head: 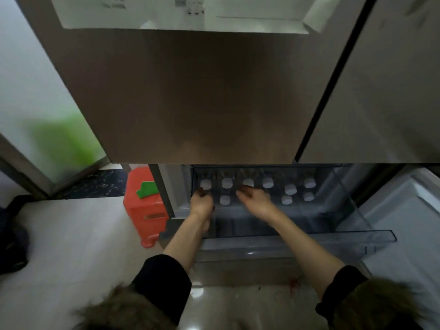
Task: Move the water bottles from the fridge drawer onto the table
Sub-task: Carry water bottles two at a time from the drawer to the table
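The clear fridge drawer (pixel 357 210) stands pulled out below the closed fridge doors. Inside it stand several water bottles with white caps, such as one at the back (pixel 226 183) and one in the front row (pixel 225 200). My left hand (pixel 202 202) is in the drawer's front left corner, fingers curled around a bottle that the hand hides. My right hand (pixel 256 198) reaches into the middle of the front row, just below a back-row cap (pixel 248 182). Its fingers bend over something hidden. No table is in view.
A red plastic container with a green lid (pixel 145 206) stands on the pale floor left of the drawer. The fridge doors (pixel 190 91) overhang the drawer. A frosted glass door (pixel 35 103) is at the left, and dark objects (pixel 12 241) lie at the left edge.
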The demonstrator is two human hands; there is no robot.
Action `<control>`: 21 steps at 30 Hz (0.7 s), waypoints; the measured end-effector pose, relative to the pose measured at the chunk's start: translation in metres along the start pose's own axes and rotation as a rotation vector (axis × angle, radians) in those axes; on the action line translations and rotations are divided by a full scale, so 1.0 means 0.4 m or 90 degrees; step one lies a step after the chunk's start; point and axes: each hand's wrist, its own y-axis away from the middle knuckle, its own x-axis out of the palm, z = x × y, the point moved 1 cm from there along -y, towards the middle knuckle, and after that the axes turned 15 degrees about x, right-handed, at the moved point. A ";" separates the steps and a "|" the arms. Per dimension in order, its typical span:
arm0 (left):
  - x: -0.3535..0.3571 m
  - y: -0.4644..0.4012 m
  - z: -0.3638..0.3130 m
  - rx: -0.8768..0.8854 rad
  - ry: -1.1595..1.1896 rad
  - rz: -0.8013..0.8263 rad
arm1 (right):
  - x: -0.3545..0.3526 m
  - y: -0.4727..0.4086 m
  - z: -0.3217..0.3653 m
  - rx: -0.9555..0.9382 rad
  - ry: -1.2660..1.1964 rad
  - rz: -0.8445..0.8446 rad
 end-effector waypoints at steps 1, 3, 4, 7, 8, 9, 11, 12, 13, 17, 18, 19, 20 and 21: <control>0.006 -0.012 0.005 -0.032 0.041 -0.018 | 0.001 -0.019 0.003 0.060 -0.142 0.058; 0.018 -0.027 0.009 -0.077 0.148 -0.054 | 0.011 -0.060 0.000 0.151 -0.401 0.160; 0.027 -0.036 0.010 -0.094 0.207 -0.078 | 0.016 -0.082 -0.003 0.174 -0.486 0.186; 0.057 -0.060 0.011 -0.115 0.327 -0.135 | 0.031 -0.138 -0.001 0.232 -0.574 0.197; 0.064 -0.069 0.014 -0.110 0.345 -0.142 | 0.039 -0.150 0.003 0.253 -0.580 0.191; 0.070 -0.074 0.015 -0.096 0.364 -0.141 | 0.046 -0.160 0.005 0.269 -0.595 0.196; 0.074 -0.081 0.015 -0.077 0.379 -0.159 | 0.060 -0.174 0.010 0.286 -0.637 0.223; 0.073 -0.082 0.013 -0.080 0.386 -0.164 | 0.066 -0.183 0.011 0.291 -0.640 0.237; 0.070 -0.083 0.011 -0.089 0.381 -0.164 | 0.070 -0.190 0.012 0.293 -0.626 0.241; 0.058 -0.083 0.015 -0.126 0.342 -0.149 | 0.064 -0.203 0.018 0.298 -0.557 0.212; 0.058 -0.086 0.018 -0.132 0.351 -0.150 | 0.060 -0.205 0.017 0.296 -0.536 0.201; 0.060 -0.087 0.018 -0.138 0.354 -0.152 | 0.058 -0.205 0.018 0.289 -0.514 0.189; 0.064 -0.090 0.018 -0.144 0.366 -0.159 | 0.057 -0.202 0.020 0.278 -0.501 0.182; 0.069 -0.087 0.011 -0.145 0.381 -0.165 | 0.058 -0.201 0.022 0.268 -0.494 0.172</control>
